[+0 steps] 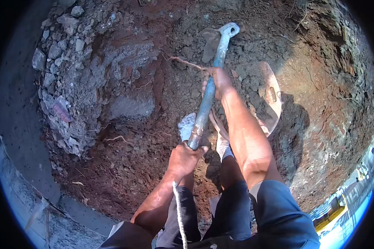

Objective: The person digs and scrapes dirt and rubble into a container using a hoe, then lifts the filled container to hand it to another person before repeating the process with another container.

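pole (pixel 204 110) in both hands, slanting over broken soil (pixel 176 87): in the head view, the step in hand looks to be two-handed work with this long tool. the left hand (pixel 184 158) is closed around its near end; the right hand (pixel 219 81) is wrapped round the shaft farther out. beyond the right hand the pole ends in a looped head (pixel 230 29); whether the dark flat shape (pixel 210 45) beside it is a blade or shadow, i cannot tell. a curved plate (pixel 274 95) lies to the right of the right hand, rubble (pixel 56 54) well left of both hands. the next move, i judge, calls for keeping both grips firm and the looped head clear of the plate.
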A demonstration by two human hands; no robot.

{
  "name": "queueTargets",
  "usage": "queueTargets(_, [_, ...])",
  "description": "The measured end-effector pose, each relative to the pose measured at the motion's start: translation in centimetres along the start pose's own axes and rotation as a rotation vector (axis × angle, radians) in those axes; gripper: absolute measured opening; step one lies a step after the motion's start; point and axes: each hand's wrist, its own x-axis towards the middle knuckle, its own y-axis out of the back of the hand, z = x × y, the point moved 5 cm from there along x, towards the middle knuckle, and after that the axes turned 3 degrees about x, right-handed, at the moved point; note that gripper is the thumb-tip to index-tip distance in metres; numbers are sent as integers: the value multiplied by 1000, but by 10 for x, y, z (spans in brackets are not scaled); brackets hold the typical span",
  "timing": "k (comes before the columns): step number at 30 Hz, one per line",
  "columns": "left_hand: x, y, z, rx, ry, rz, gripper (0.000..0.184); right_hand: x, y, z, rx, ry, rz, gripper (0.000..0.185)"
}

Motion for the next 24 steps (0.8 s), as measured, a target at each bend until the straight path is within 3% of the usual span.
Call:
queueTargets(2, [-26, 17, -11, 28, -35, -33, 64, -23, -2, 30, 75, -15, 84, 17])
queueTargets(5, [-23, -4, -8, 232, 7, 16, 64, -15, 17, 36, 123, -45, -7, 20])
queueTargets(8, [-28, -39, 5, 115, -19, 169, 62, -1, 35, 38, 111, -181, -102, 22])
queueTargets(10, [-36, -64, 18, -9, 94, 99, 59, -22, 57, 44, 124, -167, -73, 19])
queueTargets(12, [-34, -125, -27, 88, 42, 204, 57, -54, 80, 58, 197, -103, -132, 17])
queueTargets(14, [-66, -170, -53, 151, 158, 131, 54, -125, 107, 81, 228, 12, -172, 9])
queueTargets(17, [-81, -237, -122, 39, 174, -113, 57, -215, 140, 113, 256, 34, -115, 17])
queueTargets(19, [-100, -228, -86, -58, 106, -119, 52, -248, 152, 95, 269, 139, -25, 20])
queueTargets(20, [-93, -223, -71, 102, 151, -200, 52, -262, 156, 79, 287, 207, 15, 21])
queueTargets(21, [-80, -221, -57, 146, 43, -185, 49, -269, 163, 51, 315, 276, 78, 21])
queueTargets(23, [-48, -203, 4, 165, -515, -1, 43, -265, 181, -12, 365, 499, 149, 23])
queueTargets(24, [-30, -185, 42, 183, -723, 61, 41, -265, 190, -54, 226, 654, 228, 24])
